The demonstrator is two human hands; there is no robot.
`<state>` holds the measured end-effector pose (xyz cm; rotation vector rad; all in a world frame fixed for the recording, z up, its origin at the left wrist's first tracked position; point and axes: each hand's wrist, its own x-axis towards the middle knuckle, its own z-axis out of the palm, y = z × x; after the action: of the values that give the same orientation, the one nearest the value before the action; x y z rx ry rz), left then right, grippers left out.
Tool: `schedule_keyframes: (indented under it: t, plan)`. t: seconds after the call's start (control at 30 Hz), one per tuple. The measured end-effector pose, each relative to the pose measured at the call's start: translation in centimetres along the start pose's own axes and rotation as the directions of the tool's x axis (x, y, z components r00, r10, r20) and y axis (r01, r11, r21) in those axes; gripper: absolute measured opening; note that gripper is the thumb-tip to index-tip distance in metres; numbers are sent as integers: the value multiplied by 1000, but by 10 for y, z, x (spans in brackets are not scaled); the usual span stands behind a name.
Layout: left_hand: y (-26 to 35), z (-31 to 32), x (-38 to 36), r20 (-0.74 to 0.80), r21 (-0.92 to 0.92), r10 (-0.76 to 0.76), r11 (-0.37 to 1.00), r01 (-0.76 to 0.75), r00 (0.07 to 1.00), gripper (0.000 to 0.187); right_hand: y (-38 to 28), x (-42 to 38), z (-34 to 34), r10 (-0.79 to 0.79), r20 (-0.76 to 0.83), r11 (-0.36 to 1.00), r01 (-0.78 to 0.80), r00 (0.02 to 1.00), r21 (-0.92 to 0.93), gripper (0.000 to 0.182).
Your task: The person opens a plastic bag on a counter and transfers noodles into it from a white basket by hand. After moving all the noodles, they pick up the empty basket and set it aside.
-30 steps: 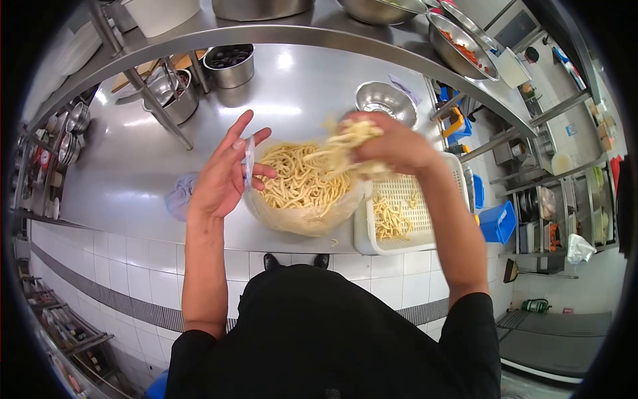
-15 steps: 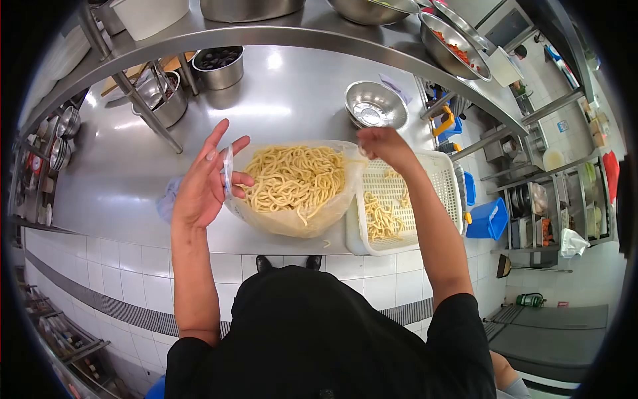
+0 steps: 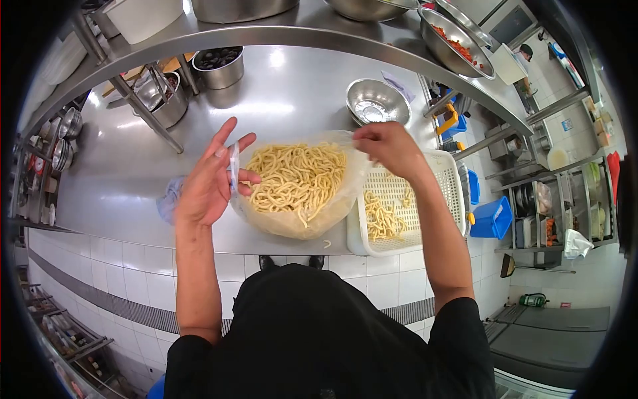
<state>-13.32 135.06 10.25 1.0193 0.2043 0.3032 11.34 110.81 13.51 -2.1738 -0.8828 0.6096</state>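
A clear plastic bag (image 3: 299, 229) full of thick pale noodles (image 3: 296, 176) lies open near the counter's front edge. At its left side is my left hand (image 3: 212, 176), fingers spread, with a loop of the bag's plastic round them. My right hand (image 3: 389, 146) pinches the bag's upper right edge, its fingers closed. Beneath my right forearm stands a white perforated basket (image 3: 435, 213) with some loose noodles (image 3: 382, 216) in it.
An empty steel bowl (image 3: 377, 101) sits behind the basket. Steel pots (image 3: 221, 74) stand at the back left. A raised steel shelf (image 3: 299, 36) with bowls crosses the far side. Crumpled plastic (image 3: 171, 199) lies left of my left hand. Another person (image 3: 525, 53) is far off at the upper right.
My left hand has shifted slightly right. The bag's upper right edge has stretched up with my right hand, which has turned a little.
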Motion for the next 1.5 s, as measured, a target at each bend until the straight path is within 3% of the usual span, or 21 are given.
schedule_keyframes:
  t: [0.1, 0.17, 0.3, 0.33, 0.4, 0.5, 0.6, 0.63, 0.67, 0.73, 0.77, 0.83, 0.93, 1.0, 1.07, 1.2, 1.27, 1.33, 1.37, 1.43, 1.5]
  plan:
    - [2, 14, 12, 18, 24, -63, 998, 63, 998, 75, -25, 17, 47, -121, 231, 981, 80, 965, 179, 38]
    - [23, 36, 9, 67, 4, -31, 1000, 31, 997, 74, -11, 14, 101, -381, 207, 882, 421, 901, -210, 59]
    - [24, 6, 10, 83, 1, -1, 1000, 0, 997, 74, 28, 7, 138, -202, 171, 808, 263, 964, -527, 83]
    - [20, 0, 6, 83, 2, -4, 1000, 4, 997, 74, 45, 13, 133, -200, 171, 810, 261, 965, -525, 83]
    - [13, -5, -10, 112, 161, -105, 983, 86, 988, 76, 63, 22, 121, 38, 49, 875, -10, 998, -484, 85]
    - [3, -4, -22, 95, 99, -106, 990, 96, 990, 79, 71, 28, 108, 92, 16, 943, -82, 996, -324, 84]
    - [-4, 5, -18, 34, 51, -61, 997, 59, 998, 81, 27, -3, 129, 167, 74, 888, -117, 983, -444, 81]
    - [-4, 8, -14, 28, 17, -23, 1000, 22, 999, 82, 49, -9, 159, 6, -1, 886, -6, 1000, -465, 74]
    - [-2, 9, -11, 31, 14, -20, 1000, 19, 999, 82, 37, -16, 165, 5, -3, 883, -6, 1000, -468, 74]
    - [1, 13, -8, 74, 60, -49, 997, 45, 996, 84, 11, -27, 170, -70, 202, 965, 118, 977, -236, 65]
    - [1, 14, -8, 79, 63, -52, 997, 47, 996, 84, 6, -19, 176, -68, 198, 965, 114, 978, -234, 65]
    - [-1, 13, -12, 104, 65, -79, 995, 72, 992, 84, -2, 2, 179, -324, 107, 942, 331, 940, -55, 56]
    - [1, 2, -17, 85, -24, -61, 998, 63, 994, 71, -29, 16, 147, -412, 167, 895, 432, 896, -107, 51]
    - [1, -5, -20, 55, -12, -49, 999, 50, 997, 77, -43, 9, 123, -438, 147, 870, 459, 887, -179, 47]
    - [0, -9, -24, 24, -2, -41, 999, 41, 999, 83, -43, 5, 109, -300, -14, 932, 290, 954, -219, 38]
    - [2, -17, -31, -9, -20, -34, 999, 34, 999, 82, -8, -19, 111, -239, -57, 904, 200, 969, -379, 31]
    - [1, -20, -35, -12, -27, -53, 998, 52, 999, 81, 28, -40, 123, -317, 166, 844, 357, 934, -400, 30]
    - [1, -17, -33, -33, -18, -60, 998, 60, 998, 83, 40, -59, 124, -104, 415, 768, 338, 904, -544, 31]
    - [1, -15, -33, -33, -18, -60, 998, 60, 998, 83, 43, -66, 119, -104, 414, 768, 338, 904, -544, 31]
    - [1, -9, -38, 102, -61, -107, 992, 114, 989, 84, 44, -78, 107, 236, 665, 713, 339, 709, -614, 30]
    - [-3, 2, -42, 143, -28, -148, 988, 153, 979, 86, 31, -81, 85, 220, 608, 723, 291, 763, -627, 30]
